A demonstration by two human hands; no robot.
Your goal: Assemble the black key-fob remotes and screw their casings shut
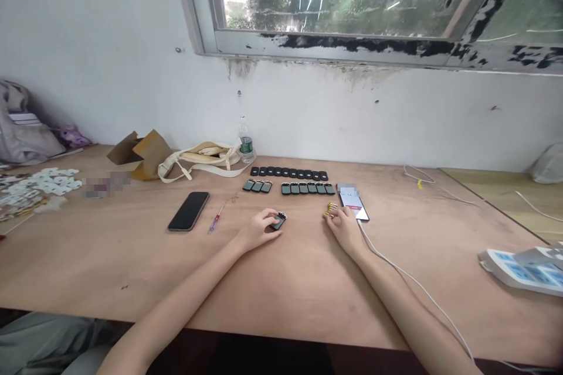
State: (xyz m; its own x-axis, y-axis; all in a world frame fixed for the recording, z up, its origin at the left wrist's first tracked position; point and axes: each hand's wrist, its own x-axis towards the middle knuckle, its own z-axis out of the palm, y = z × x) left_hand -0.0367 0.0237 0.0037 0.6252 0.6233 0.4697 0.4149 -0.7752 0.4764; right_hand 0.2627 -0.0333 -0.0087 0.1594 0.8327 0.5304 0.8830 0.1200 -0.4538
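My left hand (259, 229) grips a small dark electronic module (278, 221) above the plywood table (281, 287). My right hand (339, 227) rests a short way to its right, with its fingertips at a small cluster of gold-coloured pins (331, 209). I cannot tell whether those fingers hold the pins. Just beyond that hand lies a lit smartphone (353, 204) on a white cable (396, 266). Further back are a row of black modules (288, 174) and two groups of green-faced modules (257, 186) (305, 188). A small screwdriver (217, 216) and a black smartphone (188, 211) lie left of my left hand.
Flattened cardboard (149, 155), a cream bag (197, 155) and a water bottle (245, 143) stand along the wall. A pile of white pieces (39, 187) lies far left. A white power strip (519, 268) sits at right, below a window (343, 0).
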